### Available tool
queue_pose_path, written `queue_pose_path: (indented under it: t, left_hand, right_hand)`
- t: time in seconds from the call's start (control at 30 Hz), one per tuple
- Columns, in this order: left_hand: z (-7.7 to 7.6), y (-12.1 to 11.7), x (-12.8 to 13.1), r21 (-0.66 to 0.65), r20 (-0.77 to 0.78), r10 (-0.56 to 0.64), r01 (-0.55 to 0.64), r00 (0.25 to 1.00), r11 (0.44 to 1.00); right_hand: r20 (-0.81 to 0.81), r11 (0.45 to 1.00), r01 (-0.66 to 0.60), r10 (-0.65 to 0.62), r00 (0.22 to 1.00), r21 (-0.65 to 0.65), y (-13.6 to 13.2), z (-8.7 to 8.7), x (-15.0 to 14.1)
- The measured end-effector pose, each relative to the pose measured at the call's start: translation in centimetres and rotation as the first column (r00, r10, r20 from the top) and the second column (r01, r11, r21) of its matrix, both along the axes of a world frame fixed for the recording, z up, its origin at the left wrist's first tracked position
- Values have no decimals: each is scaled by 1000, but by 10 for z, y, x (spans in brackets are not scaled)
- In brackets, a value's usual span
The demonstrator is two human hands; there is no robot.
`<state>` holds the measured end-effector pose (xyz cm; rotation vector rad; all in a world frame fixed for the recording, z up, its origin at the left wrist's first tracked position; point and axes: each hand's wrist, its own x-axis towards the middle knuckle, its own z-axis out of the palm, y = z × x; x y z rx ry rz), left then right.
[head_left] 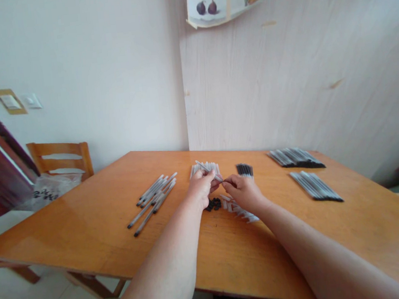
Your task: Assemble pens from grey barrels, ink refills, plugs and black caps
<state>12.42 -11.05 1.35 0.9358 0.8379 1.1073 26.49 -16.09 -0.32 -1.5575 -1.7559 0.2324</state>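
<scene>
Over the middle of the table, my left hand (203, 186) is closed around a whitish pen barrel (205, 167), which tilts up and away to the left. The fingers of my right hand (244, 191) pinch at the barrel's near end, where a small dark bit shows; its kind is too small to tell. Behind my left hand lies a row of whitish pen barrels (193, 170), partly hidden. Dark-topped pen refills (245, 169) lie in a bundle beyond my right hand. Small black pen plugs (214, 205) and white pen caps (242, 213) sit below my hands.
Loose pens with black ends (157, 196) lie on the left of the wooden table (100, 228). To the right are two groups of pens, a far one (296, 156) and a nearer one (316, 185). A wooden chair (60, 150) with a plastic bag (54, 187) stands beyond the left edge.
</scene>
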Motion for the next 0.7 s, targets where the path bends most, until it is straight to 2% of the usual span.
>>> queue_pose_path:
  t: [0.13,0.3,0.47,0.7]
  left_hand:
    - [1,-1,-1,-15,-13,33,-34,999,999]
    - [3,0,-4,-45,-3,93,-93,996,995]
    - [2,6,-7,-70,22,191,-189,981,979]
    - [1,13,-10,-111,67,241,-233,968,966]
  right_hand:
    - [32,998,68,-68,997,3,-3,2,-1]
    - [100,997,78,-76,992,-22,-6,4,-3]
    - [190,997,36,-22,982,-71,-11,10,-6]
    - [355,989,-79,118,927,-122,-21,19,-12]
